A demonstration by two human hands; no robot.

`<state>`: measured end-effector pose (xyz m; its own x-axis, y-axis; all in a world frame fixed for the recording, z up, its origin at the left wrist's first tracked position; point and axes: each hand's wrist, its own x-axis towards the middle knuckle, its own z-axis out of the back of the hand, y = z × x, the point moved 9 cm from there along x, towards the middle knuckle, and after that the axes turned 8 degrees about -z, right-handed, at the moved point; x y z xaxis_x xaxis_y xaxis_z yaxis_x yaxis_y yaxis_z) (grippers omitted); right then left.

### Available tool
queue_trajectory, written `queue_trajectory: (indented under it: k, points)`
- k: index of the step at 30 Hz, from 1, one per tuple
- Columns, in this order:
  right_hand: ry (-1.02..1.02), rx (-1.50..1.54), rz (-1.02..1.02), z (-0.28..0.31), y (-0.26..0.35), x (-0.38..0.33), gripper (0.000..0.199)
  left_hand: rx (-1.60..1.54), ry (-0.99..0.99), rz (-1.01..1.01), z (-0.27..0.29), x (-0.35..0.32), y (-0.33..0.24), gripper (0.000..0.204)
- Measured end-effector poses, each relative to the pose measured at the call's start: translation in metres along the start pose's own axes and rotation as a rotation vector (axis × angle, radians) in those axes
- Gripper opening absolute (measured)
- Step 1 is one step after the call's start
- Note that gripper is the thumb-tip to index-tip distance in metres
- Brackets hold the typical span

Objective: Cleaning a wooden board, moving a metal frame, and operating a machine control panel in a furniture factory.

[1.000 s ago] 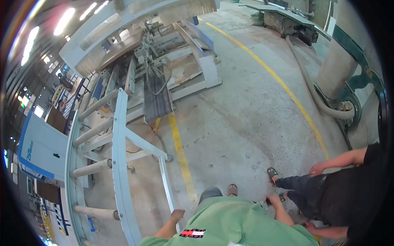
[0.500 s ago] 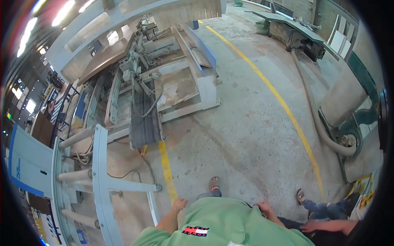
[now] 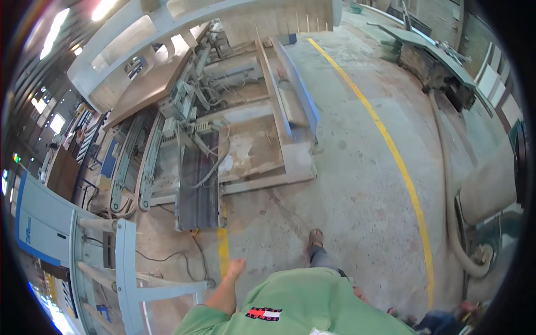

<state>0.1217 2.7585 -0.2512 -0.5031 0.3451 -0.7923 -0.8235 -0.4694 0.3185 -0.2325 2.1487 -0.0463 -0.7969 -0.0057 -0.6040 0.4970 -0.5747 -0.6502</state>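
Right now, right hand (image 3: pixel 359 293) low, mostly hidden beside the green shirt (image 3: pixel 307 298); left forearm (image 3: pixel 224 295) angled forward, left hand (image 3: pixel 238 268) out ahead. Fingers apart or together: cannot tell, either hand. Roller frame (image 3: pixel 127 262) leftward, apart from left hand; dark belt (image 3: pixel 199 195) farther.

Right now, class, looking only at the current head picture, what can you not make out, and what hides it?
All in the head view:
Right hand: mostly hidden by the green shirt, so its grip is unclear.
Left hand: too small and soft to see inside its fingers.
Wearer's second foot: hidden below the shirt.
Roller stand: near end cut off by the lower edge.
Person at lower right: blurred, cut off by the lower edge.
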Motion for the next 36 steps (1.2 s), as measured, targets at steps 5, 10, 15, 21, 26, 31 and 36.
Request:
queue_trajectory:
  k: [5, 10, 15, 21, 26, 31, 36]
  points:
    - [-0.046, 0.336, -0.095, 0.248, 0.298, -0.082, 0.053, 0.045, 0.132, 0.08, -0.058, 0.005, -0.092, 0.033]
    - [-0.11, 0.619, -0.007, 0.37, 0.367, 0.021, 0.045, -0.096, 0.064, 0.074, -0.062, 0.045, -0.14, 0.038]
    - [-0.12, 0.7, 0.001, 0.395, 0.418, 0.057, 0.044, -0.036, 0.093, 0.122, -0.052, 0.127, -0.169, 0.038]
    - [-0.034, 0.716, -0.319, 0.307, 0.393, 0.043, 0.04, -0.034, 0.294, -0.003, -0.037, 0.29, -0.258, 0.035]
    - [0.015, 0.174, -0.223, 0.28, 0.442, 0.056, 0.039, -0.206, 0.575, -0.394, -0.039, 0.299, -0.576, 0.026]
    - [-0.288, 0.836, -0.546, 0.317, 0.452, -0.038, 0.027, -0.084, 1.371, -1.021, -0.091, 0.071, -0.868, 0.035]
    - [-0.317, 0.807, -0.514, 0.313, 0.461, -0.04, 0.03, -0.51, 2.187, -1.26, -0.034, -0.11, -0.974, 0.05]
